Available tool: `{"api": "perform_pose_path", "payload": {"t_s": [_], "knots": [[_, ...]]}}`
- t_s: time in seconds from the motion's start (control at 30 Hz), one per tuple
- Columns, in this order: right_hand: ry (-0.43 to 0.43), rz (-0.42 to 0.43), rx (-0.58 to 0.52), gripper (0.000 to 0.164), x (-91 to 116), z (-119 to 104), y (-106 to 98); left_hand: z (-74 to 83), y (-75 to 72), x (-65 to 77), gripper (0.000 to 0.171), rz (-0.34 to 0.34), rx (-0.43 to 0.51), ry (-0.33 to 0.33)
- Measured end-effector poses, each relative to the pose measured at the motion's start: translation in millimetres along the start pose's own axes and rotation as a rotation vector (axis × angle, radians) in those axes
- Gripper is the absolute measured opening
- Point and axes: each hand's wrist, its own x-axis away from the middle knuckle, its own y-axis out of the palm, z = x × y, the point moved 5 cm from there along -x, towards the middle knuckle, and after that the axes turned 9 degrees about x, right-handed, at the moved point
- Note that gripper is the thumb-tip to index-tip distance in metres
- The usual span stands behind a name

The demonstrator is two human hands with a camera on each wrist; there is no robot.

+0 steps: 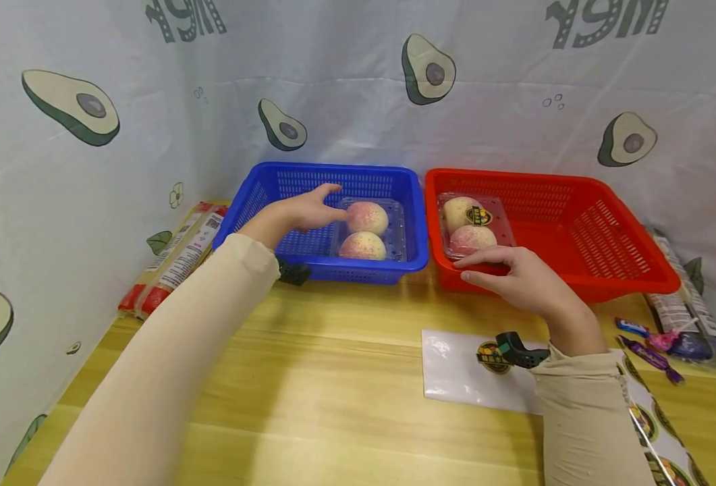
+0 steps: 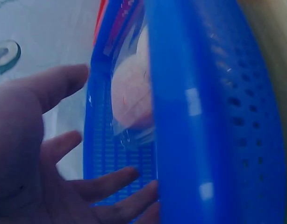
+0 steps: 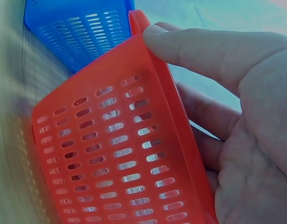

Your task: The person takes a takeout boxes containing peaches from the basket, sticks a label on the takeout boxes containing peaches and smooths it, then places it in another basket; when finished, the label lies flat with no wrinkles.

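My left hand (image 1: 309,208) hovers over the blue basket (image 1: 315,264) with fingers spread and nothing held. Its fingers are beside a clear plastic box (image 1: 397,233) that lies in the basket with two peaches (image 1: 366,218). In the left wrist view, the near wall of the blue basket (image 2: 181,112) partly hides the peaches (image 2: 129,93). My right hand (image 1: 518,280) pinches the near rim of the red basket (image 3: 157,70), thumb outside and fingers inside. Another clear box (image 1: 503,219), holding two peaches (image 1: 473,241) and bearing a dark label, sits at the red basket's left end.
Long red-and-white packets (image 1: 178,256) lie left of the blue basket. A clear bag with a round label (image 1: 455,364) is on the wooden table (image 1: 309,405), under the right wrist. Wrapped sweets (image 1: 652,354) and more packets (image 1: 685,304) lie at the right. A printed curtain (image 1: 358,121) hangs behind.
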Motion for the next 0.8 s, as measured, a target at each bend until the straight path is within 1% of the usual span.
{"api": "perform_pose_path", "payload": {"t_s": [0.07, 0.13, 0.17, 0.27, 0.33, 0.5, 0.67, 0.8], "knots": [[-0.003, -0.001, -0.002, 0.030, 0.4, 0.7, -0.4, 2.1, 2.8, -4.5, 0.082, -0.081, -0.024, -0.061], [-0.014, 0.007, 0.007, 0.028, 0.3, 1.1, -1.1, 3.4, 5.1, -8.0, 0.083, -0.147, 0.000, -0.114], [-0.021, 0.011, 0.009, 0.027, 0.1, 1.2, -1.4, 4.0, 5.7, -9.6, 0.084, -0.165, 0.018, -0.135], [-0.044, 0.019, 0.011, 0.026, -1.3, 0.5, -0.9, 4.8, 6.0, -13.1, 0.086, -0.180, 0.110, -0.182], [-0.050, 0.017, 0.006, 0.026, -2.0, 0.1, -0.2, 3.1, 5.5, -14.6, 0.089, -0.180, 0.150, -0.205], [-0.043, 0.010, -0.001, 0.025, -1.7, -0.3, 0.6, -5.0, 7.3, -19.6, 0.091, -0.200, 0.182, -0.217], [-0.042, 0.010, -0.002, 0.025, -1.2, -1.0, 1.2, -13.2, 14.2, -24.7, 0.096, -0.211, 0.207, -0.214], [-0.034, 0.020, -0.002, 0.025, -0.4, -0.3, 0.1, -9.7, 18.2, -28.4, 0.099, -0.203, 0.189, -0.190]]}}
